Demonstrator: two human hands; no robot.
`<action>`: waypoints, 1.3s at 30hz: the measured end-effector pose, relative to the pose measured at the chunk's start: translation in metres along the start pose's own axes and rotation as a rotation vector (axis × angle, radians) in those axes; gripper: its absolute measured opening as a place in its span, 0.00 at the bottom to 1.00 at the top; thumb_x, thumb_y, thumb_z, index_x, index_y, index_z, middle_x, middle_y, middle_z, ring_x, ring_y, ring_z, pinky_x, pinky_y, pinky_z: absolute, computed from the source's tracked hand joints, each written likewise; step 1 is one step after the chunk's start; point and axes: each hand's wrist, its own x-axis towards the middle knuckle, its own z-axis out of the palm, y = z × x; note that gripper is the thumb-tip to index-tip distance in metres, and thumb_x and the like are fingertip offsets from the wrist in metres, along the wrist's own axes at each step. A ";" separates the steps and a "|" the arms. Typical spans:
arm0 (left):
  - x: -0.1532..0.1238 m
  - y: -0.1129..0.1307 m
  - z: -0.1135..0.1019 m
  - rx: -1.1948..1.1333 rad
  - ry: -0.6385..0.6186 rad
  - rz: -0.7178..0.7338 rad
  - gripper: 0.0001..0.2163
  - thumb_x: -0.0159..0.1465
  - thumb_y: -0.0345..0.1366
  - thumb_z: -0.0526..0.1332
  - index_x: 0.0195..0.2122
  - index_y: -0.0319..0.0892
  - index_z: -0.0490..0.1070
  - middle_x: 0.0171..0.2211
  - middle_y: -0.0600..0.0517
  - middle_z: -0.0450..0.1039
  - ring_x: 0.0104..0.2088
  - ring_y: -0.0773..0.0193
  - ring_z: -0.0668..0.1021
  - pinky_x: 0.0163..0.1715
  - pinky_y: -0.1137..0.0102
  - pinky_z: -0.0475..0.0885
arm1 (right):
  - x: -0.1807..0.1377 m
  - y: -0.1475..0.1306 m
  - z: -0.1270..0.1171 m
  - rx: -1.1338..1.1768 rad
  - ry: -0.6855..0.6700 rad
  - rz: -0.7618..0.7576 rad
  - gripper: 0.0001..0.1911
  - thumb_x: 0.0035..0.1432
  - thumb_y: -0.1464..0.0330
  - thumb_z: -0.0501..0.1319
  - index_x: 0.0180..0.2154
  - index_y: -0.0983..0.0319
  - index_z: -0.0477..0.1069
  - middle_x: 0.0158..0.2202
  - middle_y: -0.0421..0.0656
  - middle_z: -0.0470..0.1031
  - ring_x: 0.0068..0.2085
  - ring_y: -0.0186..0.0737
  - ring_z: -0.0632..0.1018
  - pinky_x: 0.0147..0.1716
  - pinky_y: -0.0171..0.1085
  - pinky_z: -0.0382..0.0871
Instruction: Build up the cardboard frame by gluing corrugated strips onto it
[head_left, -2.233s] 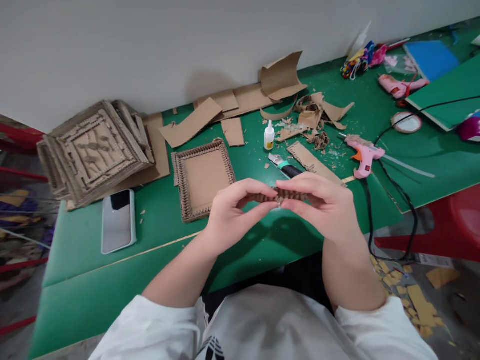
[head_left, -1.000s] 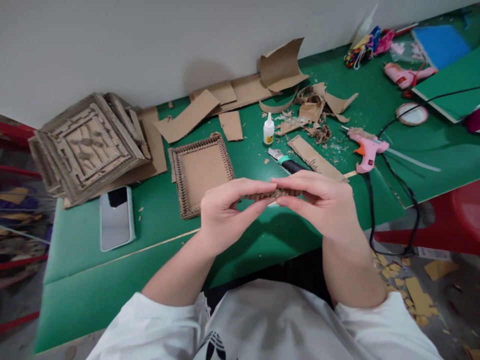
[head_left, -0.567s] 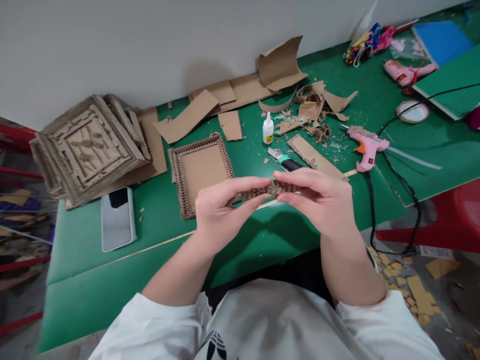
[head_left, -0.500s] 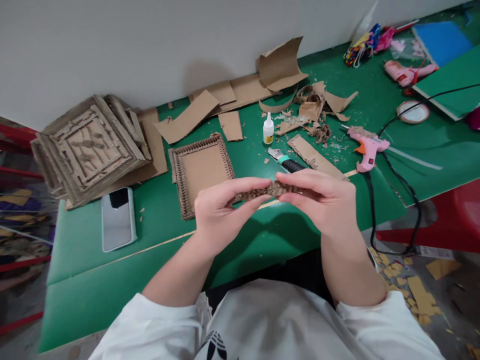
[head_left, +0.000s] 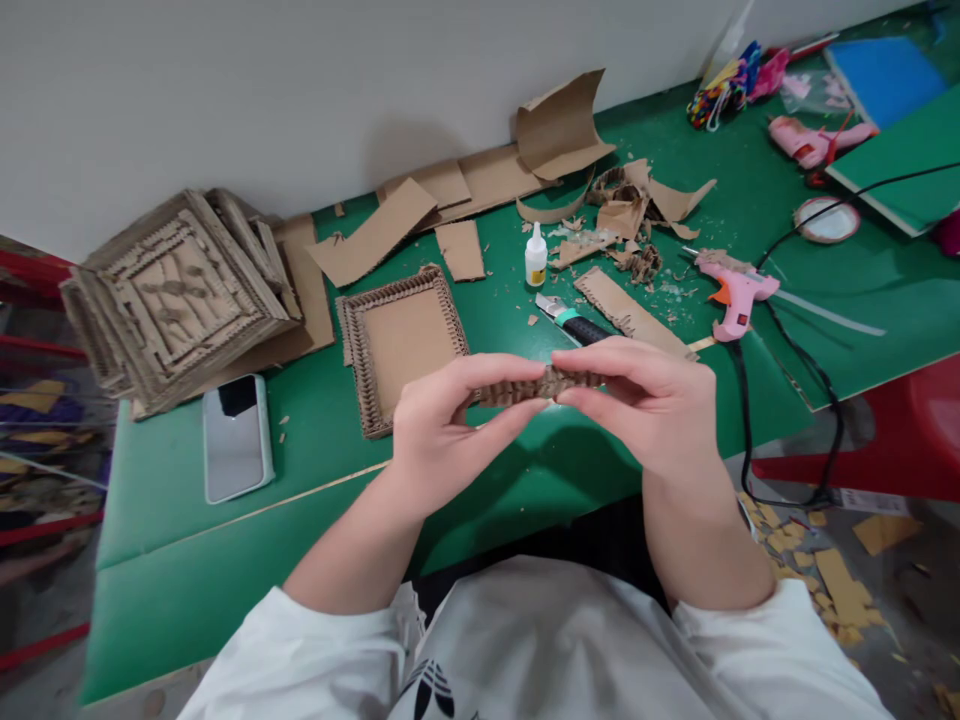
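Between my two hands, above the table's front part, is a narrow strip of corrugated cardboard point(head_left: 517, 388) with its ridges showing. My left hand point(head_left: 442, 425) pinches its left part between thumb and fingers. On the other end, my right hand point(head_left: 652, 400) pinches in the same way, the fingertips of both hands almost meeting. Parts of the strip are hidden by my fingers. Just beyond lie a utility knife point(head_left: 574, 320) with a black and teal handle and a cardboard frame point(head_left: 409, 350) with a ridged border.
Glue bottle point(head_left: 535, 258) and cardboard scraps point(head_left: 626, 205) stand farther back. A pink glue gun point(head_left: 739, 290) with a black cable lies at right. On the left are a phone point(head_left: 238, 440) and stacked cardboard panels point(head_left: 180, 290). A red stool point(head_left: 900, 440) adjoins the table's right edge.
The cardboard strip has tilted slightly, so more of its ridged side shows between my hands. My left fingers have shifted a little to the right. Both hands keep their pinch.
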 end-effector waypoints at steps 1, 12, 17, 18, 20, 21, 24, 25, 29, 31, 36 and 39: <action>0.001 -0.001 -0.001 0.008 -0.026 0.032 0.14 0.56 0.30 0.69 0.43 0.46 0.76 0.36 0.52 0.80 0.35 0.66 0.81 0.35 0.74 0.79 | 0.000 0.000 0.000 -0.007 -0.001 -0.005 0.15 0.55 0.70 0.65 0.44 0.50 0.77 0.38 0.37 0.80 0.38 0.35 0.79 0.37 0.35 0.76; 0.002 -0.001 0.001 0.118 0.027 0.016 0.13 0.56 0.30 0.68 0.42 0.49 0.78 0.35 0.54 0.80 0.33 0.66 0.81 0.32 0.74 0.78 | -0.002 0.004 0.002 -0.098 0.029 0.003 0.15 0.56 0.68 0.65 0.46 0.48 0.76 0.40 0.37 0.79 0.38 0.36 0.79 0.38 0.36 0.77; 0.004 0.001 0.001 0.170 0.005 0.044 0.13 0.57 0.29 0.67 0.43 0.48 0.78 0.35 0.54 0.80 0.33 0.67 0.81 0.32 0.75 0.77 | -0.002 0.004 0.005 -0.069 0.026 -0.045 0.18 0.57 0.71 0.64 0.48 0.47 0.75 0.41 0.36 0.79 0.39 0.35 0.79 0.38 0.35 0.77; 0.004 0.001 0.000 0.184 0.003 0.062 0.13 0.57 0.28 0.67 0.43 0.48 0.77 0.35 0.54 0.80 0.33 0.67 0.81 0.32 0.76 0.77 | -0.002 0.004 0.005 -0.067 0.024 -0.054 0.19 0.57 0.71 0.63 0.48 0.46 0.75 0.41 0.36 0.79 0.39 0.34 0.79 0.38 0.34 0.76; 0.004 0.003 0.000 0.203 0.006 0.093 0.14 0.57 0.27 0.67 0.44 0.48 0.77 0.35 0.55 0.80 0.33 0.69 0.80 0.32 0.77 0.76 | -0.002 0.004 0.005 -0.077 0.018 -0.064 0.19 0.57 0.71 0.63 0.48 0.46 0.74 0.41 0.36 0.79 0.39 0.35 0.79 0.37 0.34 0.76; 0.004 0.003 0.000 0.204 0.009 0.100 0.15 0.56 0.26 0.67 0.43 0.48 0.77 0.35 0.55 0.80 0.32 0.69 0.80 0.32 0.78 0.76 | -0.001 0.003 0.005 -0.092 0.014 -0.068 0.19 0.57 0.70 0.63 0.48 0.45 0.74 0.40 0.36 0.79 0.38 0.35 0.79 0.36 0.34 0.76; 0.004 0.004 -0.001 0.183 0.008 0.093 0.16 0.56 0.24 0.67 0.43 0.48 0.77 0.34 0.56 0.79 0.32 0.71 0.80 0.31 0.79 0.75 | -0.001 0.000 0.004 -0.161 -0.002 -0.107 0.19 0.57 0.71 0.63 0.49 0.46 0.74 0.39 0.36 0.79 0.36 0.33 0.79 0.34 0.32 0.76; 0.004 0.004 -0.001 0.169 0.002 0.087 0.16 0.56 0.24 0.67 0.44 0.47 0.76 0.34 0.55 0.79 0.32 0.71 0.80 0.31 0.79 0.75 | 0.000 -0.001 0.004 -0.186 -0.005 -0.122 0.19 0.57 0.71 0.63 0.49 0.47 0.74 0.39 0.36 0.79 0.36 0.33 0.78 0.35 0.32 0.76; 0.002 0.002 0.000 0.125 -0.015 0.099 0.17 0.56 0.24 0.67 0.45 0.47 0.76 0.35 0.54 0.79 0.34 0.69 0.80 0.33 0.77 0.75 | 0.000 -0.004 0.004 -0.249 -0.008 -0.144 0.16 0.58 0.73 0.62 0.47 0.52 0.76 0.39 0.38 0.79 0.38 0.34 0.78 0.37 0.33 0.76; 0.002 0.001 0.000 0.155 -0.017 0.126 0.18 0.57 0.25 0.67 0.47 0.47 0.75 0.36 0.54 0.79 0.34 0.69 0.80 0.33 0.77 0.75 | 0.000 -0.005 0.004 -0.271 -0.013 -0.141 0.14 0.59 0.72 0.62 0.45 0.54 0.76 0.39 0.39 0.79 0.38 0.36 0.78 0.37 0.35 0.76; 0.004 0.001 -0.004 0.402 -0.041 0.241 0.14 0.59 0.26 0.65 0.47 0.42 0.74 0.34 0.52 0.78 0.33 0.69 0.79 0.34 0.76 0.75 | 0.000 -0.002 0.003 -0.296 -0.032 -0.171 0.13 0.59 0.75 0.60 0.45 0.59 0.73 0.40 0.42 0.78 0.41 0.37 0.77 0.40 0.36 0.74; 0.006 0.000 -0.007 0.518 -0.066 0.314 0.11 0.59 0.27 0.66 0.44 0.38 0.75 0.32 0.50 0.77 0.32 0.68 0.78 0.34 0.75 0.74 | 0.000 -0.001 0.003 -0.313 -0.066 -0.192 0.13 0.60 0.76 0.59 0.46 0.60 0.72 0.40 0.43 0.77 0.42 0.36 0.77 0.42 0.36 0.73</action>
